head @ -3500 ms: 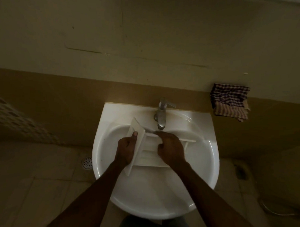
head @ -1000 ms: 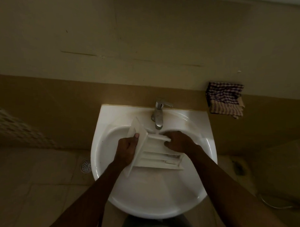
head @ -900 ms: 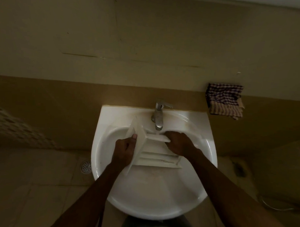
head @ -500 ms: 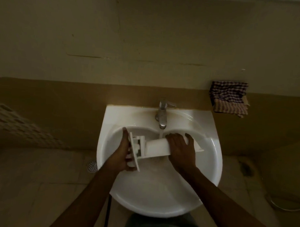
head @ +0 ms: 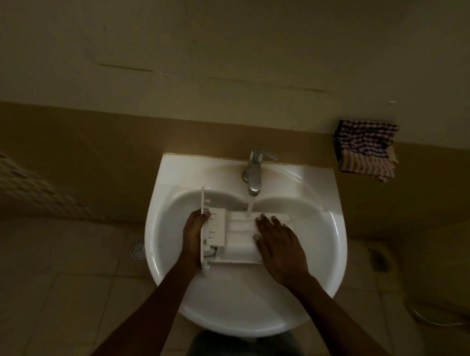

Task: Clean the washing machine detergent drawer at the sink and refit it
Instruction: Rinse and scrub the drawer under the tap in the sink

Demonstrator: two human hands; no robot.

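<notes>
One flip, and now the detergent drawer (head: 239, 242) underside gets the tap (head: 254, 176).
Left hand (head: 193, 237) grips its front, right hand (head: 278, 248) lies flat on it.

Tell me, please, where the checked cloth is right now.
In the head view, the checked cloth is at upper right against the wall, right of the tap and beyond the right rear corner of the sink, touching neither.

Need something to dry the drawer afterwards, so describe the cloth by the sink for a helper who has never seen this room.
Start at the white ceramic sink with the chrome tap running. Look right of it along the ledge above the brown lower wall. The folded checked cloth, dark purple and white, hangs over that ledge, the only thing on it.
</notes>
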